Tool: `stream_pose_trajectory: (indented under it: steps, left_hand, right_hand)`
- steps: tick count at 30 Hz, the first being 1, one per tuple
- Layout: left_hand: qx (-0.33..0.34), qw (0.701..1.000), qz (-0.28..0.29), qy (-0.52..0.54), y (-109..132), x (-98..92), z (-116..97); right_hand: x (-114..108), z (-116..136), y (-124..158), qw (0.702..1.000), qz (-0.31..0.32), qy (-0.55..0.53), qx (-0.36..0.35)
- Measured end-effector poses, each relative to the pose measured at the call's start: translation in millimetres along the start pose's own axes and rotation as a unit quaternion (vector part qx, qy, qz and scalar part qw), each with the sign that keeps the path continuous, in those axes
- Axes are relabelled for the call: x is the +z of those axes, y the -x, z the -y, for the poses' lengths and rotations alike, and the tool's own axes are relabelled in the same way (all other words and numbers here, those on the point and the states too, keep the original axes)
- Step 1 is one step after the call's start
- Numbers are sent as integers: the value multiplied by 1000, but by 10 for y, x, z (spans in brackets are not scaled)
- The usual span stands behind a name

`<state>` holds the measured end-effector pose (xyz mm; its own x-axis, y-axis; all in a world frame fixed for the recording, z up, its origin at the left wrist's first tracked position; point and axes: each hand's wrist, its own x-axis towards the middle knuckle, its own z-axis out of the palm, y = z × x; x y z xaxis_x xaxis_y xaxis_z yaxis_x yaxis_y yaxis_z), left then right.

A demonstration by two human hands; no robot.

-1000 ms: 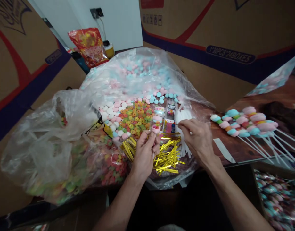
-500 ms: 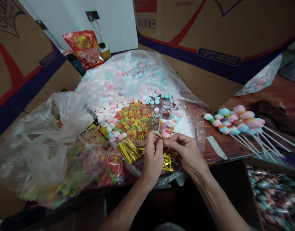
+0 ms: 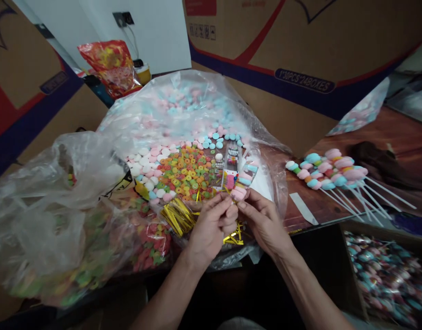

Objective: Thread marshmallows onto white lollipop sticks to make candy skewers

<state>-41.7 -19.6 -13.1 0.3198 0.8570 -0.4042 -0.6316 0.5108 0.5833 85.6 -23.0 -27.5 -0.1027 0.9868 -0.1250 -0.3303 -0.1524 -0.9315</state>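
Both of my hands meet at the lower end of a marshmallow skewer (image 3: 243, 180) in a clear printed wrapper, its pink and blue pieces pointing away from me. My left hand (image 3: 212, 224) has its fingers curled in a pinch on a gold twist tie at the wrapper's neck; most of the tie is hidden. My right hand (image 3: 267, 222) pinches the wrapped skewer at the same neck from the right side. Beneath and beside them lie loose gold twist ties (image 3: 234, 237) and a bundle of gold ties (image 3: 178, 217). Clear printed wrappers (image 3: 232, 158) lie just beyond.
Gummy rings (image 3: 188, 172) and pastel marshmallows (image 3: 145, 162) spill from a large clear bag (image 3: 183, 82). Another bag of gummy rings (image 3: 94, 247) is at left. Unwrapped marshmallow skewers (image 3: 331, 169) lie right, above a box of wrapped ones (image 3: 389, 275). Cardboard cartons (image 3: 265, 50) stand behind.
My left fingers have curled in more tightly around the neck, where the gold tie earlier stretched between both hands. The wrapped skewer shows more now. The whole view has shifted slightly.
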Motion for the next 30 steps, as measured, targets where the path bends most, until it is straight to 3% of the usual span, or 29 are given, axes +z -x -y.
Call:
stream_pose_trajectory:
  steps: [3,5,8,11,14,16,18,20,22,25,28,30]
  left_hand:
    - [-109,991,56,55,52,22,-87]
    - [-104,993,50,23,54,50,-81]
    - [18,997,-15,-79,20,86,24]
    - [151,969,-63,-183,-14,74,157]
    - [203,942,-84,-255,-20,35,214]
    - [187,948,-89,-240,-23,23,193]
    - [130,974,-81,-169,-36,25,138]
    - [55,994,-67,-67,-61,31,72]
    - [-8,998,-59,18,-86,31,21]
    - [-58,993,-62,83,-98,28,-3]
    - [-79,989,-54,114,-65,54,17]
    - [-87,986,-45,132,-31,90,35]
  right_hand:
    - [-86,91,24,995,49,73,-46]
    - [-121,127,39,986,56,141,-68]
    - [-117,112,52,969,20,230,-86]
    - [-81,78,50,967,-3,246,-72]
    - [-67,81,32,976,1,216,-28]
    - [-76,83,22,985,11,172,-1]
    - [-89,65,25,989,19,144,-1]
    - [-101,26,39,981,-2,185,-65]
    - [-115,-17,56,934,-44,291,-201]
    - [-150,-58,63,801,-68,443,-396]
    - [-180,-61,54,699,-73,520,-485]
    - [-176,-50,49,662,-87,538,-514]
